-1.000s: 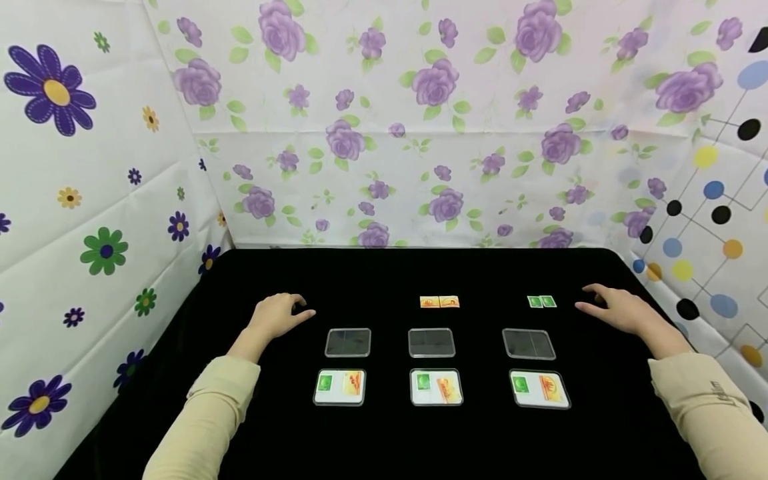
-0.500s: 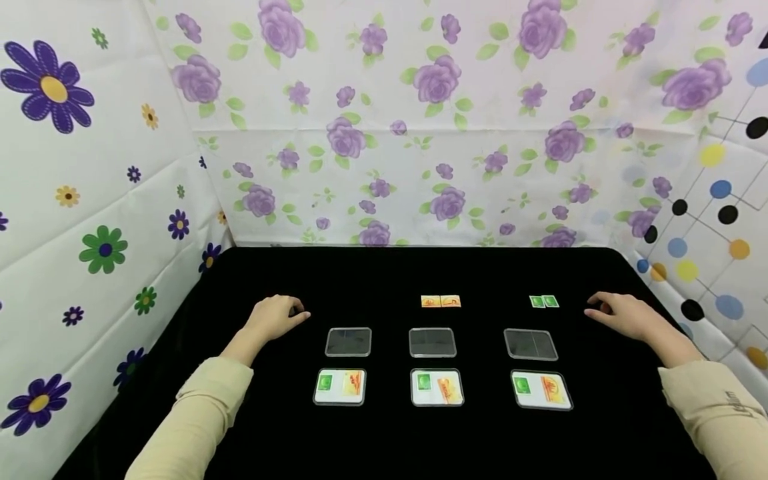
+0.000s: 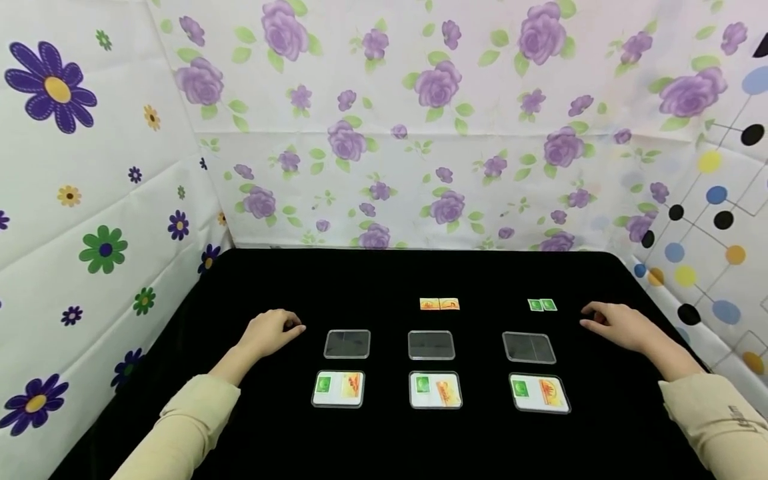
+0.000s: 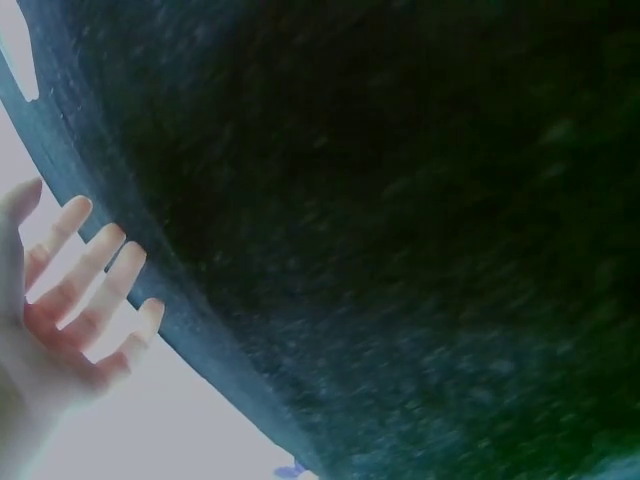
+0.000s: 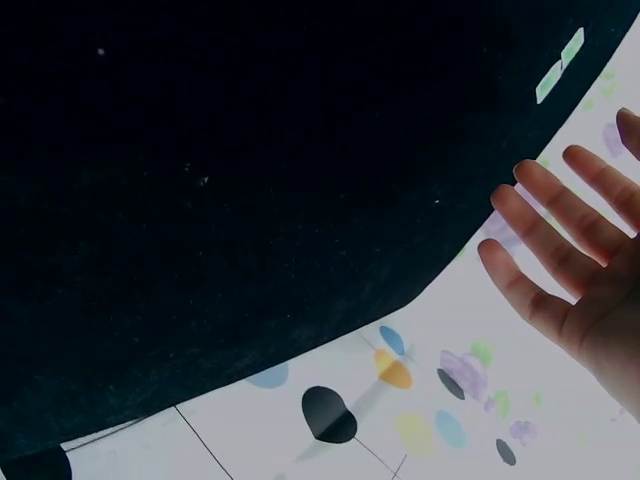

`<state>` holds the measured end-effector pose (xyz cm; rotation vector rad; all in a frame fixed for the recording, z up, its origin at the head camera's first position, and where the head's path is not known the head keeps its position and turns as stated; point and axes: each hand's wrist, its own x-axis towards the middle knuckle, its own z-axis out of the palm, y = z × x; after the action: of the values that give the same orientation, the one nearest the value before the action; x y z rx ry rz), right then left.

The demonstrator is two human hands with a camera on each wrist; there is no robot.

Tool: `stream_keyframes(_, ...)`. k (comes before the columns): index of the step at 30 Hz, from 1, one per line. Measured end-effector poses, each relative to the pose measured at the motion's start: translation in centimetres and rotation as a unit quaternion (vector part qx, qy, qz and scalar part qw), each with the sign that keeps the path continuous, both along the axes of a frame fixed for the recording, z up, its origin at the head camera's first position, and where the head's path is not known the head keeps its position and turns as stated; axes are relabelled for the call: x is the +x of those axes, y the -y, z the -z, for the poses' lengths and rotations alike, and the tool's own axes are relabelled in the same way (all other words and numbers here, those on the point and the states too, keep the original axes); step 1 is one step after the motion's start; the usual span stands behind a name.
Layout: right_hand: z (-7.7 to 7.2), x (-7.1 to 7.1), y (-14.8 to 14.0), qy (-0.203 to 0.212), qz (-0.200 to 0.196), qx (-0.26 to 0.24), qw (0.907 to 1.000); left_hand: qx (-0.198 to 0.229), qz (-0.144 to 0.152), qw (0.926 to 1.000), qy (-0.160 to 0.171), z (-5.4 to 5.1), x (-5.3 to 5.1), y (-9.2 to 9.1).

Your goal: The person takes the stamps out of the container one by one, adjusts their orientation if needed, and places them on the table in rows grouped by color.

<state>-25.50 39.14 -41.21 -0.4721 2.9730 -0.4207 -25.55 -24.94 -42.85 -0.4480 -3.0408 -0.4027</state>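
My left hand (image 3: 270, 331) is over the left of the black table, beside a transparent case (image 3: 347, 344); its fingers hold nothing. On the right my right hand (image 3: 618, 325) hangs loosely, nearest to two small green cards (image 3: 543, 305). In the wrist views both the left hand (image 4: 75, 310) and the right hand (image 5: 590, 260) show relaxed, spread fingers with nothing in them. Two orange cards (image 3: 439, 304) lie side by side at the back middle. The middle row also has a centre clear case (image 3: 431, 345) and a right clear case (image 3: 529, 347).
Nearest the body lie three cases with white inserts, each bearing a green and an orange card: left case (image 3: 339, 389), middle case (image 3: 435, 390), right case (image 3: 539, 393). A black cloth (image 3: 360, 440) covers the table. Flower-patterned sheets (image 3: 372, 133) stand behind and beside it.
The left hand has drawn back a little toward the body and left. The right hand has shifted slightly right and down. Cards and cases have stayed in place.
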Motion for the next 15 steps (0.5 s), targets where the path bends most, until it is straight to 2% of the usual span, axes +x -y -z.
stream_keyframes(3, 0.1, 0.3, 0.1, 0.001, 0.003, -0.007, 1.0000, 0.023, -0.007, 0.9997, -0.002, 0.2, 0.6, 0.3)
stream_keyframes(9, 0.5, 1.0, 0.3, -0.012, 0.007, -0.008, 0.9999, 0.037, -0.002, 0.9992, -0.014, 0.4, 1.5, 0.7)
stream_keyframes(15, 0.4, 1.7, 1.1, -0.036, -0.002, -0.013, 0.9993, 0.059, 0.010, 0.9981, -0.012, 0.7, 3.3, 0.8)
